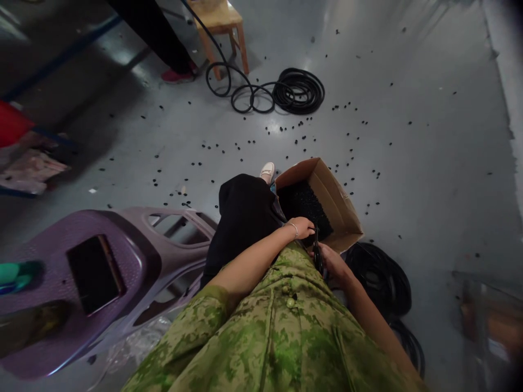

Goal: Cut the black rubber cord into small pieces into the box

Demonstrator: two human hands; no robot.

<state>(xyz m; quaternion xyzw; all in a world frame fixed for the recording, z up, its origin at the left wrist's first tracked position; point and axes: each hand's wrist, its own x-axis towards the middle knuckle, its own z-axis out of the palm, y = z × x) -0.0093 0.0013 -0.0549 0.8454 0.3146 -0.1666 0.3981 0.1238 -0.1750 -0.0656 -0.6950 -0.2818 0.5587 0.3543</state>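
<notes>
My left hand (303,227), with a bracelet at the wrist, is closed in a pinch over the near edge of an open cardboard box (337,196). Whatever lies between its fingertips is too small and dark to make out. Close beside it, my right hand (332,262) grips a black scissors-like cutter (317,251) that points away from me, its tip at my left fingers. Inside the box lies a heap of small black pieces (304,204).
Small black rings are scattered over the grey floor (429,179). A coil of black hose (300,90) lies ahead; another black coil (379,277) sits at right. To the left, a purple plastic chair (139,245) bears a phone (96,275). Another person's leg (157,32) is near a wooden stool (216,16).
</notes>
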